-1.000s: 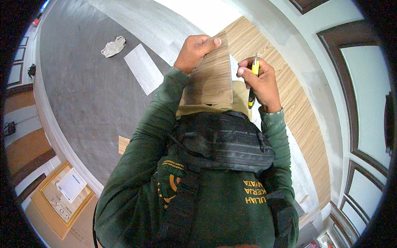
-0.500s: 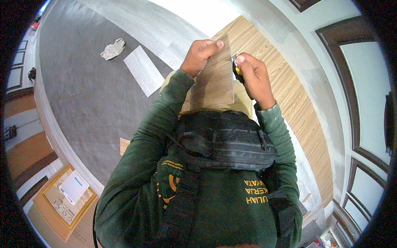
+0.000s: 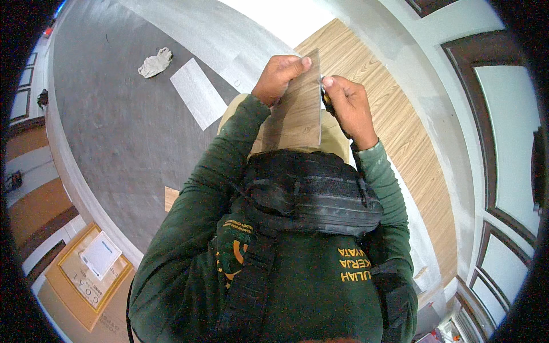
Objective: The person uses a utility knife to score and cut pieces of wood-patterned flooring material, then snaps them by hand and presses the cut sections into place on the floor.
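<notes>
Two hands are closed: the left hand (image 3: pixel 280 80) pinches a wood-look plank (image 3: pixel 294 117) near its one-o'clock corner, thumb on the facing side, other fingers hidden; the right hand (image 3: pixel 353 110) curls round a mostly covered yellow-and-black knife (image 3: pixel 327 103) at the plank's three-o'clock edge, blade contact unclear. The plank is at the view's twelve o'clock, a black bag (image 3: pixel 320 200) at its six. Wood-look flooring (image 3: pixel 400 117) spans two o'clock; a pale board (image 3: pixel 198 94) and crumpled cloth (image 3: pixel 155 63) lie toward ten.
</notes>
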### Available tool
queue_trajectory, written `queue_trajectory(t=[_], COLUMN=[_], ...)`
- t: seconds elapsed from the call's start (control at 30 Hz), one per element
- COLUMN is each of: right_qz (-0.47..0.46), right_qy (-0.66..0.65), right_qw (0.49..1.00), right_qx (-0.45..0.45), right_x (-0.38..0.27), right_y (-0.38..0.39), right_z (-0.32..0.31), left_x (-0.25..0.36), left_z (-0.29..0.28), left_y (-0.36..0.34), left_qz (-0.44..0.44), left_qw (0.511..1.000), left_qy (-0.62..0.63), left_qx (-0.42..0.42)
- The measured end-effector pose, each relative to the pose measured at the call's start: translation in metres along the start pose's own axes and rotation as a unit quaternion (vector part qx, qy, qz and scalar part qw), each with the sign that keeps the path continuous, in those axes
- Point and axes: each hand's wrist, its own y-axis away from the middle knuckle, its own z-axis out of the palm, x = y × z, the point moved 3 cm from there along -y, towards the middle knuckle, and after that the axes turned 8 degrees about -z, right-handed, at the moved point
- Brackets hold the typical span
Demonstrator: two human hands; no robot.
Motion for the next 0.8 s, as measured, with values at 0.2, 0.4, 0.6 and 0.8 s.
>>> queue_trajectory(t=[0.2, 0.4, 0.6, 0.8], right_qz=[-0.004, -0.049, -0.053, -0.097], right_qy=[0.015, 0.028, 0.022, 0.028], right_qw=[1.0, 0.997, 0.996, 0.986], right_qx=[-0.022, -0.048, -0.067, -0.131], right_x=[0.004, 0.002, 0.002, -0.009], right_y=[0.005, 0.008, 0.014, 0.024], right_z=[0.0, 0.004, 0.001, 0.004], left_x=[-0.003, -0.008, -0.007, -0.01], left_z=[-0.001, -0.013, -0.003, -0.015], left_y=[-0.002, -0.007, -0.006, -0.013], left_qz=[0.002, -0.004, -0.009, 0.005], left_qw=[1.0, 0.999, 1.0, 0.998], left_qy=[-0.007, -0.005, -0.011, -0.009], left_qx=[0.015, 0.034, 0.023, 0.062])
